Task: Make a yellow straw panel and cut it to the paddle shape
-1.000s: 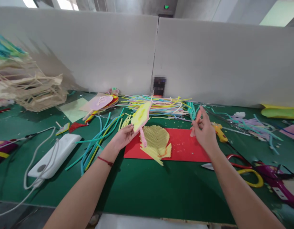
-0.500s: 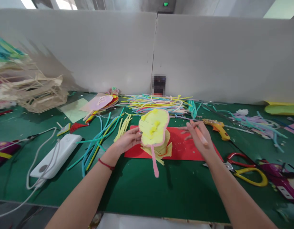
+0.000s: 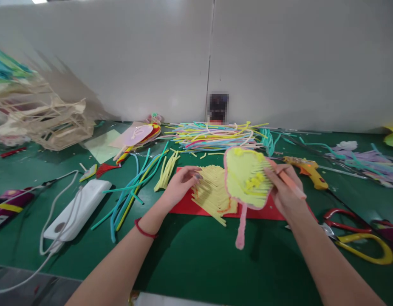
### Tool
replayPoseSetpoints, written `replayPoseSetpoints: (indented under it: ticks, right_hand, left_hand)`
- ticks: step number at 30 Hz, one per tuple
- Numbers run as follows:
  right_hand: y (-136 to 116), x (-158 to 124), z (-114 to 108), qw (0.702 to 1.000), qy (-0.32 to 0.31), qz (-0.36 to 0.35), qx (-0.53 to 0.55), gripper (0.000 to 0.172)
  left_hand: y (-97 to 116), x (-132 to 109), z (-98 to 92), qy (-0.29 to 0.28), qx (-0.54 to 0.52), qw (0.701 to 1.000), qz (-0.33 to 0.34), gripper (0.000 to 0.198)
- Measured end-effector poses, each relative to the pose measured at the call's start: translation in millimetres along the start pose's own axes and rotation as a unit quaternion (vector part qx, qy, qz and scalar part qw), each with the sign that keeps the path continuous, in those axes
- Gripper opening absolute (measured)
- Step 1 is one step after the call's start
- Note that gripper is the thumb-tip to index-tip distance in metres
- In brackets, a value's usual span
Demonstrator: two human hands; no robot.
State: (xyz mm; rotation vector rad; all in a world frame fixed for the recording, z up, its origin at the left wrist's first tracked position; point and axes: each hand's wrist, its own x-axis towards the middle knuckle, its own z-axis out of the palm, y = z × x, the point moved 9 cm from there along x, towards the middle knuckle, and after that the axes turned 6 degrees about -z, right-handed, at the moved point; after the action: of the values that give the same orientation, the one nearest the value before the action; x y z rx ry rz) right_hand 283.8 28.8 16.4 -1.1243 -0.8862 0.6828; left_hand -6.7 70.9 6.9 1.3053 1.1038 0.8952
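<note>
A small hand fan (image 3: 247, 176), pale yellow with a pink rim and a pink handle, is held up by its right edge in my right hand (image 3: 287, 187). That same hand also keeps an orange pen-like stick (image 3: 291, 183) tucked between its fingers. My left hand (image 3: 182, 185) has bent fingers with a small gap between thumb and fingertips, at the left edge of a panel of pale yellow strips (image 3: 213, 187). Whether it touches the panel I cannot tell. An orange line marks the panel, which lies over a red sheet (image 3: 186, 207); the fan covers its right part.
Colourful fuzzy stems (image 3: 215, 138) are heaped at the back, with blue and green ones (image 3: 129, 191) at left. A white power bank (image 3: 77, 210) with a cable lies left. A yellow glue gun (image 3: 307, 170) and scissors (image 3: 358, 242) lie right. A grey partition (image 3: 120, 63) stands behind.
The fan has passed from my left hand to my right hand and moved right, uncovering more of the strip panel. My left hand has let go of it. The view has tipped down slightly.
</note>
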Motion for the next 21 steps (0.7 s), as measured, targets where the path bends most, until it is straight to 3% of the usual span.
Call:
replayPoseSetpoints:
  ticks: [2,4,11,15,21]
  right_hand:
    - [0.1,7.0,-15.9,0.998,0.057,-0.019,0.025,0.038]
    - [1.2,11.6,-27.9,0.994,0.092,-0.031,0.042,0.037]
    - [5.4,13.4,-36.0,0.99,0.118,-0.019,0.071,0.034]
    - [7.8,13.1,-31.0,0.992,0.101,-0.012,0.068,0.034]
    - [19.5,16.7,-43.6,0.988,0.104,-0.089,-0.077,0.032]
  left_hand:
    - [6.0,2.1,-23.7,0.111,0.06,0.991,0.044,0.021]
    - [5.0,3.3,-33.8,0.153,0.101,0.981,0.055,0.022]
    - [-13.8,7.4,-20.4,0.088,0.119,0.989,-0.001,0.039]
    - [-10.4,6.3,-13.9,0.066,0.172,0.983,0.007,0.047]
    - [-5.4,4.2,-7.6,0.059,0.268,0.96,0.048,0.05]
